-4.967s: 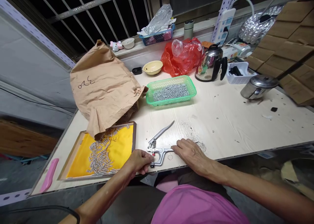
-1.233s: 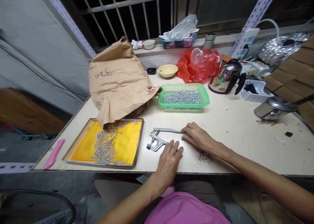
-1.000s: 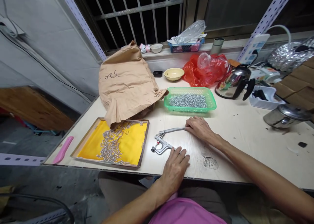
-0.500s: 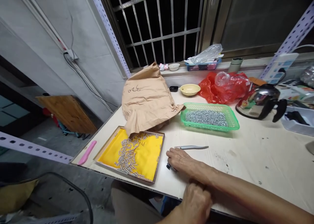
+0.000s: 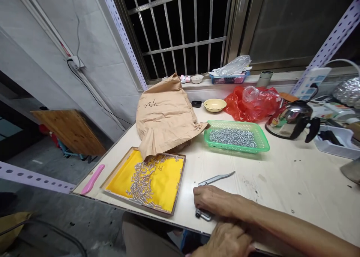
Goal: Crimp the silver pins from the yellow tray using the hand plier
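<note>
My right hand (image 5: 209,200) rests on the table with its fingers curled down, and what lies under them is hidden. Just beyond its knuckles is a slim grey metal tool with a tapering end (image 5: 219,177). A small metal piece with a black knob (image 5: 204,214) shows below the hand; whether the two parts join I cannot tell. Near the table's front edge, my left hand (image 5: 230,240) is closed beneath the right forearm, its fingertips out of sight. To the left, a shallow tray (image 5: 179,184) lined with yellow cloth (image 5: 165,182) carries many small metal pins (image 5: 140,187).
A crumpled brown paper bag (image 5: 165,118) overlaps the tray's back edge. Behind my right hand stands a green basket (image 5: 263,139) of metal pins. A pink-handled tool (image 5: 93,179) lies far left. Farther back are a cream bowl (image 5: 215,105), red plastic bag (image 5: 244,107) and kettle (image 5: 289,122).
The view has shifted slightly. My right hand has drawn back a little from the slim grey tool, and more of the black-knobbed metal piece shows. My left hand has moved slightly right and down.
</note>
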Demonstrator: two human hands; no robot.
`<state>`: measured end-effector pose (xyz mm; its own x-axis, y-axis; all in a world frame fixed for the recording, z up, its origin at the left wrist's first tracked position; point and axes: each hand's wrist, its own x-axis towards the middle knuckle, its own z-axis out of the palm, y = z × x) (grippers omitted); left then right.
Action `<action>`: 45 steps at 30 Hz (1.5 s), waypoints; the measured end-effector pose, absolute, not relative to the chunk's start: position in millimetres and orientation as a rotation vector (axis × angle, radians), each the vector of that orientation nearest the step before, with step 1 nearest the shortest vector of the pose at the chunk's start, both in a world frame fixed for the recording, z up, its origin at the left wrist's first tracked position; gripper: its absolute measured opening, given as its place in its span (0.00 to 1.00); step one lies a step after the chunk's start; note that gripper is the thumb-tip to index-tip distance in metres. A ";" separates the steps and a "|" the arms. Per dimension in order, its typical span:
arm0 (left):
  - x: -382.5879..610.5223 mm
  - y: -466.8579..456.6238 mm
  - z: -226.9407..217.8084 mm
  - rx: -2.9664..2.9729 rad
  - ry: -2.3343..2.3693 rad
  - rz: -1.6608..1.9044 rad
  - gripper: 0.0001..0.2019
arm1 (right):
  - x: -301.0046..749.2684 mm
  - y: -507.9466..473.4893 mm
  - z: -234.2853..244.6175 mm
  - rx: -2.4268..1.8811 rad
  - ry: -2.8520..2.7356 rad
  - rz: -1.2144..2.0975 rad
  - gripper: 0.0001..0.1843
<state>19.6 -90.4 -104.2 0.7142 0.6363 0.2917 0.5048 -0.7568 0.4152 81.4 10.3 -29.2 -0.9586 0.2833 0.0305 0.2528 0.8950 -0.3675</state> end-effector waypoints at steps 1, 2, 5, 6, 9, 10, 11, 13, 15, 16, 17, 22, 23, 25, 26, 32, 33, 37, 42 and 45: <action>17.3 -88.6 -99.9 2.644 0.884 0.626 0.08 | 80.3 13.1 -29.7 -0.425 -2.951 0.602 0.11; 15.2 -87.2 -96.3 2.659 0.877 0.639 0.08 | 80.2 14.4 -29.5 -0.421 -2.912 0.639 0.11; 11.2 -86.8 -87.9 2.645 0.874 0.640 0.07 | 84.3 10.7 -22.1 -0.411 -2.832 0.648 0.08; 10.3 -87.7 -85.1 2.629 0.885 0.628 0.06 | 85.6 8.4 -17.5 -0.394 -2.855 0.602 0.08; 8.0 -90.3 -74.6 2.578 0.927 0.572 0.06 | 85.3 4.6 -2.5 -0.367 -2.992 0.385 0.08; 7.5 -90.6 -70.9 2.567 0.934 0.553 0.06 | 84.0 5.2 0.8 -0.380 -3.030 0.329 0.08; 7.1 -90.4 -67.5 2.559 0.934 0.539 0.06 | 82.6 6.5 2.3 -0.403 -3.056 0.293 0.09; 6.9 -89.1 -61.6 2.553 0.924 0.530 0.06 | 81.4 10.7 -1.1 -0.430 -3.065 0.279 0.10; 7.4 -87.4 -57.6 2.551 0.904 0.543 0.07 | 83.9 14.7 -11.0 -0.386 -3.028 0.313 0.09; 7.7 -86.7 -56.0 2.549 0.897 0.555 0.07 | 86.5 16.1 -16.7 -0.352 -3.000 0.323 0.09; 8.0 -86.1 -54.7 2.546 0.890 0.566 0.07 | 89.6 16.9 -22.0 -0.316 -2.971 0.310 0.09; 8.4 -85.9 -49.3 2.526 0.899 0.575 0.09 | 101.5 16.2 -27.5 -0.044 -2.936 0.095 0.10; 8.3 -86.0 -48.8 2.525 0.901 0.570 0.09 | 101.8 16.0 -25.1 -0.052 -2.940 0.100 0.11; 8.1 -86.2 -48.1 2.522 0.907 0.562 0.09 | 101.3 16.4 -19.5 -0.151 -2.929 0.228 0.10; 8.1 -86.3 -47.7 2.520 0.913 0.561 0.09 | 101.1 17.0 -17.0 -0.209 -2.899 0.346 0.09; 8.5 -87.1 -40.8 2.496 0.965 0.599 0.11 | 117.5 28.6 -18.4 -0.786 -2.542 0.632 0.14; 8.1 -87.3 -40.0 2.488 0.998 0.606 0.12 | 123.5 30.9 -21.1 -0.931 -2.536 0.529 0.14; 3.8 -88.2 -40.2 2.453 1.126 0.587 0.17 | 148.3 37.2 -32.8 -1.219 -2.623 0.261 0.12; 3.5 -87.5 -37.7 2.425 1.062 0.564 0.16 | 165.1 44.6 -39.7 -1.123 -2.655 0.187 0.11; 10.3 -89.5 -33.2 2.432 1.017 0.563 0.15 | 170.5 50.4 -40.6 -0.985 -2.725 0.146 0.13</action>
